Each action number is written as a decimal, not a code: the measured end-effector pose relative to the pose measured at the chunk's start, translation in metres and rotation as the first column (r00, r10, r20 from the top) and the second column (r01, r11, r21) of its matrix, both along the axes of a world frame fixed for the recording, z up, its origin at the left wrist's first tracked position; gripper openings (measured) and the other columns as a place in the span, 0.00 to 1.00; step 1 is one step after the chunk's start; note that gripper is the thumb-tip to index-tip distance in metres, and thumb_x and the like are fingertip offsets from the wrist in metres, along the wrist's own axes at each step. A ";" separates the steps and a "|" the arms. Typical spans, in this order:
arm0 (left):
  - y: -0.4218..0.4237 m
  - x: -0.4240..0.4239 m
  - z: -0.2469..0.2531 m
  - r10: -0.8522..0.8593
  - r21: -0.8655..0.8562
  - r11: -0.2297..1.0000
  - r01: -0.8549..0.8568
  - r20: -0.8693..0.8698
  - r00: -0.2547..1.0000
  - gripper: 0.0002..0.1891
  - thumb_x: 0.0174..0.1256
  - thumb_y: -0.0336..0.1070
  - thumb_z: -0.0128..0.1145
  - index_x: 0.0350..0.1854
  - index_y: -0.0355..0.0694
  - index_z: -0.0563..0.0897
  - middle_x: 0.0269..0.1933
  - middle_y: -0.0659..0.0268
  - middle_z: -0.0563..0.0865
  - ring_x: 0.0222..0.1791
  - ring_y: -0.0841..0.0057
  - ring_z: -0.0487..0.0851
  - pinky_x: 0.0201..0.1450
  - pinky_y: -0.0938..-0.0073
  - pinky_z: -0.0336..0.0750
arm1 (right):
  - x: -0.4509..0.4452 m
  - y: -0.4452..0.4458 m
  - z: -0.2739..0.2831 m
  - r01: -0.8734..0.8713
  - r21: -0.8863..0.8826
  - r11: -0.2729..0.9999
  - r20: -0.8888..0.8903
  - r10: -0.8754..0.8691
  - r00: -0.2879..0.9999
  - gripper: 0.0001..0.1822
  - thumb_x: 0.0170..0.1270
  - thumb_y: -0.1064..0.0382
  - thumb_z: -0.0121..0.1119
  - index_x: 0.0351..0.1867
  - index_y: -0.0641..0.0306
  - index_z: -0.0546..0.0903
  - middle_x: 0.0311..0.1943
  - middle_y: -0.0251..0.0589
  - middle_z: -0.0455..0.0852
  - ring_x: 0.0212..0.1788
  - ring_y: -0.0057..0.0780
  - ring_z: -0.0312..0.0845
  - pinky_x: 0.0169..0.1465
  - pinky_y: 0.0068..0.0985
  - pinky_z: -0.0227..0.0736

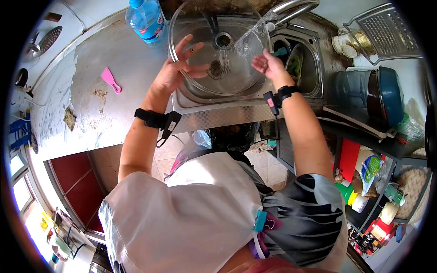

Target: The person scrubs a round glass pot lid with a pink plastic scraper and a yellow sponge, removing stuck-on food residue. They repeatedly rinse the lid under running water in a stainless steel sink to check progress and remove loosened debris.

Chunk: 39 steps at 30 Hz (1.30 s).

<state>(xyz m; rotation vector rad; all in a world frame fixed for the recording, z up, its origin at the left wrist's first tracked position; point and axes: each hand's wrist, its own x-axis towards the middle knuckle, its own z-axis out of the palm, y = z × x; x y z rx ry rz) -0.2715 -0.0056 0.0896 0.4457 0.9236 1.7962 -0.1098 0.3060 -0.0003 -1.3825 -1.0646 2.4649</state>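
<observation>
A large clear round vessel (223, 89), likely a glass bowl or lid, is tilted over the left sink basin (191, 97). My left hand (181, 66) grips its left rim, with fingers spread over the inner side and a ring on one finger. Water pours from the metal faucet (290, 13) onto the vessel's right part. Close to that side is my right hand (269, 66), its fingers loosely curled and nothing visible in them; whether it touches the vessel is unclear. Through the clear wall shows the drain (223, 40).
Left on the steel counter (136, 68) are a blue bottle (146, 24), a pink scraper (111, 80) and a worn scouring pad (69, 119). The right basin (312, 80) holds dishes and greens. A grater (385, 37) and stacked basins (389, 95) stand right.
</observation>
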 end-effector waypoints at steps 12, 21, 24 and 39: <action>-0.054 0.014 -0.017 -0.046 -0.076 0.994 0.078 0.349 0.936 0.40 0.50 0.26 0.46 0.70 0.46 0.52 0.70 0.52 0.56 0.57 0.37 0.70 0.55 0.50 0.74 | 0.039 -0.049 0.063 -0.224 -0.095 0.970 -0.016 0.223 0.975 0.03 0.67 0.69 0.48 0.38 0.64 0.68 0.44 0.62 0.79 0.45 0.52 0.80 0.45 0.45 0.80; 0.026 0.054 -0.095 -0.113 -0.037 0.986 0.165 0.587 0.802 0.21 0.61 0.22 0.48 0.58 0.40 0.69 0.63 0.53 0.69 0.58 0.45 0.71 0.57 0.49 0.73 | 0.114 -0.018 0.129 -0.143 0.325 0.935 -0.046 0.167 0.985 0.04 0.66 0.69 0.49 0.39 0.57 0.67 0.44 0.57 0.81 0.43 0.44 0.82 0.41 0.38 0.82; 0.067 0.052 -0.133 -0.028 -0.099 0.990 0.099 0.553 0.833 0.09 0.65 0.29 0.51 0.46 0.37 0.73 0.53 0.54 0.78 0.53 0.49 0.77 0.53 0.52 0.76 | 0.116 -0.013 0.135 -0.082 0.422 0.903 -0.067 0.122 0.990 0.05 0.66 0.69 0.49 0.40 0.57 0.67 0.45 0.57 0.80 0.43 0.43 0.82 0.41 0.37 0.82; 0.069 -0.059 -0.031 0.305 -0.100 0.942 -0.319 -0.136 0.943 0.20 0.68 0.49 0.49 0.47 0.34 0.71 0.49 0.51 0.79 0.45 0.56 0.83 0.47 0.63 0.80 | 0.031 -0.031 0.019 0.228 0.160 0.960 -0.446 -0.136 0.885 0.06 0.67 0.66 0.50 0.40 0.58 0.65 0.44 0.55 0.79 0.46 0.49 0.79 0.47 0.46 0.80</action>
